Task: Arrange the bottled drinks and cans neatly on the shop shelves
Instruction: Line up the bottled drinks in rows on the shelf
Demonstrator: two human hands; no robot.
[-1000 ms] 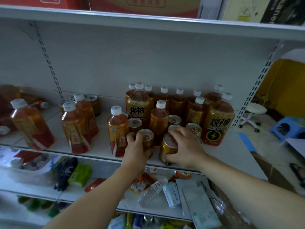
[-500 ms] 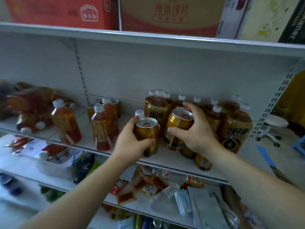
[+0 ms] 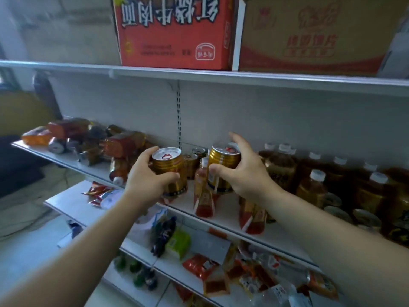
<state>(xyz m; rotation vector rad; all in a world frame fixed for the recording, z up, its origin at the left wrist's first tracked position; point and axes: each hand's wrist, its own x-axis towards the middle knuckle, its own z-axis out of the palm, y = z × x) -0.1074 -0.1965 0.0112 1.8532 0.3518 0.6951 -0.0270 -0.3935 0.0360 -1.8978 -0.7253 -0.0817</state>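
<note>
My left hand (image 3: 147, 180) grips a gold can (image 3: 171, 168) with a silver top, held upright in the air above the front of the white middle shelf (image 3: 223, 218). My right hand (image 3: 242, 171) grips a second gold can (image 3: 222, 167) at the same height, a little to the right. Behind and below the cans stand amber tea bottles (image 3: 204, 191) with white caps. A tight group of amber bottles (image 3: 314, 187) and several cans (image 3: 365, 218) fills the shelf's right part. At the shelf's left end, bottles and cans (image 3: 88, 140) lie tumbled on their sides.
A red carton (image 3: 174, 32) and a brown carton (image 3: 309, 34) sit on the top shelf. The lower shelves hold snack packets (image 3: 99, 192), a green pack (image 3: 178, 241) and mixed goods (image 3: 250, 278). A slotted upright (image 3: 178, 116) runs down the back wall.
Both hands have lifted their gold cans off the shelf and carried them left. The view has swung left and up, showing the cartons above and the fallen bottles at the left end.
</note>
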